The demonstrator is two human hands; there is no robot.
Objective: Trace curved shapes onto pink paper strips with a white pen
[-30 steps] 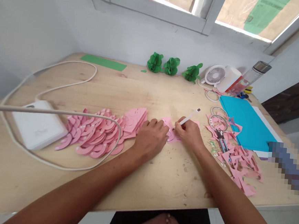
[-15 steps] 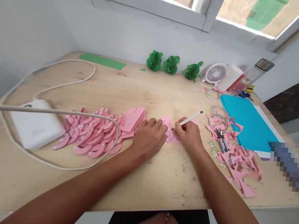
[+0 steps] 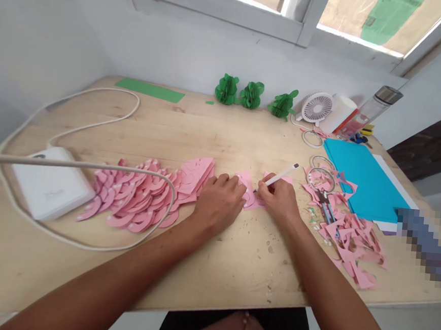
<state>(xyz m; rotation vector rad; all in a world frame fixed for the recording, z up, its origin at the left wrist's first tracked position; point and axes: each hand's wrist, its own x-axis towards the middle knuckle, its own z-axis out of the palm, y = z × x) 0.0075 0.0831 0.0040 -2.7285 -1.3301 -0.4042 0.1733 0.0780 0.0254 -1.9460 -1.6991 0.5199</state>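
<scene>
one pen [image 3: 282, 175] in right hand [image 3: 281, 199]; three green paper ornaments [image 3: 251, 95] beyond.

Two hands [image 3: 219, 200]; one pen [image 3: 281, 175]; three green clusters [image 3: 251, 95]; three rings [image 3: 307, 179]; one fan [image 3: 317, 107]; one bottle [image 3: 367, 115]; pink cutouts [image 3: 141, 199] (overlapping, uncountable)

Pink everywhere! Plain white along the barrel of the pen [image 3: 278, 176], dark at its upper end, over a pink paper sheet [image 3: 245, 177] marked with dark curved lines. More dark curves on the pink paper stack [image 3: 195, 176], and then the curved cutouts [image 3: 141, 199], pink with paler patches at their ends! Pink scraps [image 3: 358, 237] on the right, hard against a vivid turquoise folder [image 3: 360, 178]. Deep green for the paper pom-poms [image 3: 226, 89], brighter green on the paper strip [image 3: 150, 90], white for the fan [image 3: 317, 108], and pale, grained wood across the tabletop [image 3: 227, 272]!
</scene>
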